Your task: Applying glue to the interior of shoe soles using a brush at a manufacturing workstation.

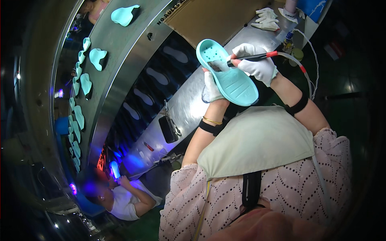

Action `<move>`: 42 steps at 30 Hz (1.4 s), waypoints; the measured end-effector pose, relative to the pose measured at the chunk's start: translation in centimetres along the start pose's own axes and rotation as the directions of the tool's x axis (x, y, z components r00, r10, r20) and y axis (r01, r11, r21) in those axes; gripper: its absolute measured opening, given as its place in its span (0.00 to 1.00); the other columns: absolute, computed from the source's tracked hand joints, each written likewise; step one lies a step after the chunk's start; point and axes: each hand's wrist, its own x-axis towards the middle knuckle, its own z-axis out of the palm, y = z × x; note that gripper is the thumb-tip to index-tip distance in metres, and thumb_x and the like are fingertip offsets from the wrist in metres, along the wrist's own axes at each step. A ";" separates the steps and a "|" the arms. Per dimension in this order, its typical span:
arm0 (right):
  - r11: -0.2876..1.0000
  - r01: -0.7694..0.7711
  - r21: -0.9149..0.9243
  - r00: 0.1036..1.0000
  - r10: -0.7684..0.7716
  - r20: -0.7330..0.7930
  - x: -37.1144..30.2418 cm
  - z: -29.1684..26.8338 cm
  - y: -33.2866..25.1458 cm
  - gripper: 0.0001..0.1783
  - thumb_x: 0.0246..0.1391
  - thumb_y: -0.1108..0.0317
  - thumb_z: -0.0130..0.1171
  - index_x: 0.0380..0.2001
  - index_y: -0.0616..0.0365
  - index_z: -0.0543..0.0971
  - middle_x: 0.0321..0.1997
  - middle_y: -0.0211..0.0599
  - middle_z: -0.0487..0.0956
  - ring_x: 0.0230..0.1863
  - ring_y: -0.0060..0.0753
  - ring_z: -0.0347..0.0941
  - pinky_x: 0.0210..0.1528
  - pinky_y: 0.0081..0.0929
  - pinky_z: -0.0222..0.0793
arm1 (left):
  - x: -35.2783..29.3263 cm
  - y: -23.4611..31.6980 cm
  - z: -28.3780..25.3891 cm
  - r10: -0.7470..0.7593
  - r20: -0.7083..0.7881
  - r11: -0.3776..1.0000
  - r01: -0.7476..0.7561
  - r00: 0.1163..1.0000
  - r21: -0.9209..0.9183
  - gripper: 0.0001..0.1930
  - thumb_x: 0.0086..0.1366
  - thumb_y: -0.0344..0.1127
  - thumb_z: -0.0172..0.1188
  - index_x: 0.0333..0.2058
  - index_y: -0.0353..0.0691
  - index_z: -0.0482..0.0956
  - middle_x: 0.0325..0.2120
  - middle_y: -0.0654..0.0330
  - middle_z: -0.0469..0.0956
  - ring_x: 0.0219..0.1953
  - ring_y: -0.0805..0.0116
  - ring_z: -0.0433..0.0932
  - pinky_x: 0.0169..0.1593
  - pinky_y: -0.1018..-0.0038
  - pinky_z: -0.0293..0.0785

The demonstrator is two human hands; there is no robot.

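Observation:
A turquoise shoe sole [237, 86], with small holes at its far end and grooves at its near end, is held tilted above the bench. My left hand [212, 87], in a white glove with bare fingertips, grips its left edge; part of the fingers is hidden beneath it. My right hand [255, 62], gloved the same way, is closed around a black-handled brush [263, 56] with red bands and a hose trailing from its back end. The brush's pale bristles, dark at the tip, lie against the middle of the sole.
On the left, a conveyor belt [100, 76] carries several turquoise shoe parts [97, 58]. A phone [168, 129] on a stand rests on the metal bench [183, 102]. Beyond are cardboard [209, 18] and white gloves [265, 19]. A co-worker [128, 199] sits lower left.

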 end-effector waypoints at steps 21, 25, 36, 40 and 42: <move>0.986 -0.142 -0.083 0.986 0.148 0.078 -4.2 0.6 0.0 0.05 0.45 0.76 0.59 0.29 0.61 0.77 0.31 0.32 0.77 0.34 0.20 0.72 0.40 0.20 0.67 | 0.4 2.5 -0.3 0.134 0.159 0.988 -0.119 0.978 -0.096 0.36 0.59 0.67 0.33 0.53 0.43 0.62 0.43 0.51 0.72 0.46 0.50 0.71 0.51 0.57 0.67; 0.985 0.093 -0.146 0.982 -0.066 0.178 -4.7 1.3 -0.4 0.05 0.47 0.70 0.59 0.27 0.60 0.78 0.30 0.29 0.78 0.32 0.19 0.71 0.37 0.18 0.67 | -0.1 3.4 0.5 0.114 0.133 0.993 -0.111 0.984 -0.030 0.35 0.56 0.68 0.41 0.47 0.41 0.69 0.38 0.52 0.74 0.43 0.53 0.72 0.49 0.58 0.68; 0.995 0.103 0.001 0.993 -0.103 0.065 -3.6 1.4 0.2 0.07 0.44 0.75 0.61 0.29 0.61 0.76 0.30 0.30 0.76 0.34 0.18 0.71 0.39 0.16 0.67 | -0.6 2.6 -0.1 -0.051 0.561 0.970 0.174 0.826 -0.168 0.37 0.58 0.67 0.32 0.56 0.45 0.60 0.53 0.54 0.64 0.46 0.52 0.69 0.52 0.56 0.65; 0.997 0.011 0.076 0.997 -0.016 0.070 -4.0 1.8 0.0 0.06 0.43 0.75 0.63 0.27 0.61 0.76 0.29 0.31 0.76 0.33 0.21 0.72 0.38 0.18 0.67 | -1.0 2.6 1.0 0.007 0.143 0.994 0.009 0.990 -0.110 0.37 0.57 0.66 0.34 0.57 0.46 0.60 0.54 0.53 0.63 0.54 0.49 0.64 0.54 0.54 0.63; 0.996 0.024 0.090 0.999 -0.021 -0.033 -3.8 1.4 0.7 0.07 0.42 0.75 0.63 0.27 0.61 0.77 0.29 0.31 0.77 0.31 0.22 0.72 0.37 0.19 0.68 | -1.3 2.8 1.4 0.019 0.165 0.996 -0.004 0.986 -0.086 0.37 0.57 0.67 0.35 0.57 0.46 0.59 0.54 0.51 0.63 0.55 0.49 0.63 0.55 0.53 0.62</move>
